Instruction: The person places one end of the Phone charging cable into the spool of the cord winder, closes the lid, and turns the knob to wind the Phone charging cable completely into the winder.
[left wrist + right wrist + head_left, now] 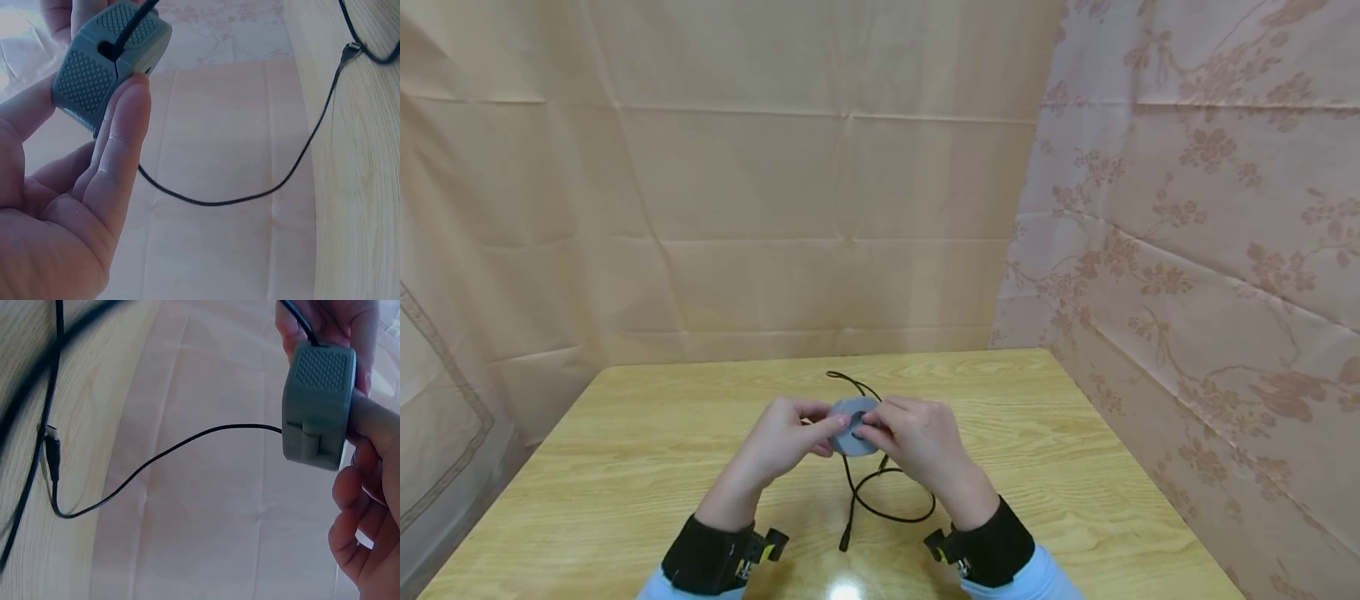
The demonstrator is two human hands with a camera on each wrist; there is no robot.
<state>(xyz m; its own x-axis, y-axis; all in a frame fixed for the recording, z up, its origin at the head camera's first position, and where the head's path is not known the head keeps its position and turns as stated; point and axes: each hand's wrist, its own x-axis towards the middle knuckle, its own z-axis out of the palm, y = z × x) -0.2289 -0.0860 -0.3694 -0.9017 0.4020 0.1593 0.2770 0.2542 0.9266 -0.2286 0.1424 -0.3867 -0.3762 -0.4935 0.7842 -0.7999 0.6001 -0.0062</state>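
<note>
A grey-blue, many-sided cable winder point(853, 405) with diamond-textured edges is held up over the table in front of me. My left hand point(778, 435) grips its left side, thumb on the face and fingers behind. From the right, my right hand point(917, 437) pinches at the dark centre of the face with thumb and forefinger, the other fingers curled. A black cable point(212, 204) comes out of slots in opposite edges of the winder. Its plug point(53, 450) shows near the tabletop in the right wrist view.
Below the hands, the cable makes a loop on the wooden table point(625, 467), with one end towards the front edge. A beige curtain point(737, 183) hangs behind the table, and a flowered curtain point(1210, 250) hangs along the right side.
</note>
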